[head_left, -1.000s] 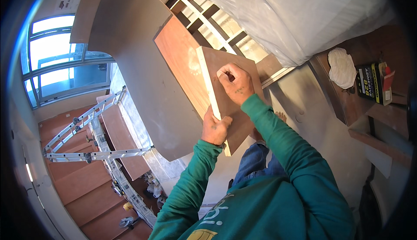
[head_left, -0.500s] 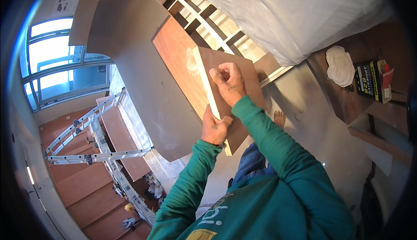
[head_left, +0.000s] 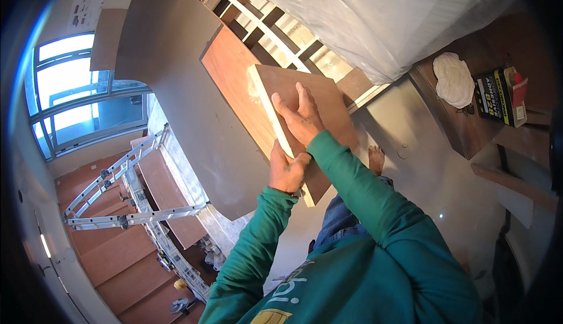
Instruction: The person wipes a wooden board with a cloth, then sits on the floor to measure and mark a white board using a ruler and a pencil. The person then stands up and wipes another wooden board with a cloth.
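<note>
A thick brown wooden panel [head_left: 337,112] with a pale raw edge stands tilted in front of me. My left hand [head_left: 287,168] is closed around that pale edge near its lower part, thumb over the brown face. Higher up, my right hand [head_left: 300,115] lies against the brown face, fingers stretched and thumb apart, holding nothing. Behind the panel is a reddish plywood surface [head_left: 234,77], next to a large grey-brown sheet [head_left: 176,89] with a rounded corner.
An aluminium ladder [head_left: 135,215] stands at left. Translucent plastic sheeting [head_left: 375,19] hangs over an open wooden frame [head_left: 275,24]. At right, a white cloth [head_left: 453,80] and a black-and-yellow tin [head_left: 498,98] rest on a brown surface. My bare foot [head_left: 376,158] is on the floor.
My right hand's curled fingers have opened out and now lie extended along the panel's face. My left hand keeps its hold on the edge. The view has shifted slightly.
</note>
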A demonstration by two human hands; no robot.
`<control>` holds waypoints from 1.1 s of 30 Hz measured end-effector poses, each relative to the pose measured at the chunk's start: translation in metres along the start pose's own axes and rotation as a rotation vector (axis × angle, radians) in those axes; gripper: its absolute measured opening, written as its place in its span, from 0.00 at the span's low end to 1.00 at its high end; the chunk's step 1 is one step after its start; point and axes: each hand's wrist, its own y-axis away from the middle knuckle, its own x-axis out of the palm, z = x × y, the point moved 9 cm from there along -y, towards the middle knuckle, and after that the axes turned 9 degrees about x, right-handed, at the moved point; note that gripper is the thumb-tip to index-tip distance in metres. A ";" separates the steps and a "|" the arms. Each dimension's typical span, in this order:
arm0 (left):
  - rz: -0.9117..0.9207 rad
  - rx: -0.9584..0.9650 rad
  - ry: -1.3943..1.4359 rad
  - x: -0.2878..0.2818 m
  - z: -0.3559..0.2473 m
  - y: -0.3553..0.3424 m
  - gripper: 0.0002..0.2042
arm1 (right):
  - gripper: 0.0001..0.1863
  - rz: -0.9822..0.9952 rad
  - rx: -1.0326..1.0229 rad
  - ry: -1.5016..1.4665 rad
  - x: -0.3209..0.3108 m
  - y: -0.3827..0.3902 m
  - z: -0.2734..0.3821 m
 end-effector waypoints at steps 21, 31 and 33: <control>-0.027 -0.056 0.089 -0.013 0.018 0.003 0.21 | 0.71 0.292 0.129 0.002 0.007 0.000 -0.020; 0.020 -0.045 0.049 -0.001 0.007 -0.001 0.21 | 0.77 0.160 0.264 0.036 0.004 -0.003 -0.007; 0.011 -0.036 0.087 0.000 0.005 -0.001 0.21 | 0.76 0.186 0.207 0.029 0.001 -0.005 -0.008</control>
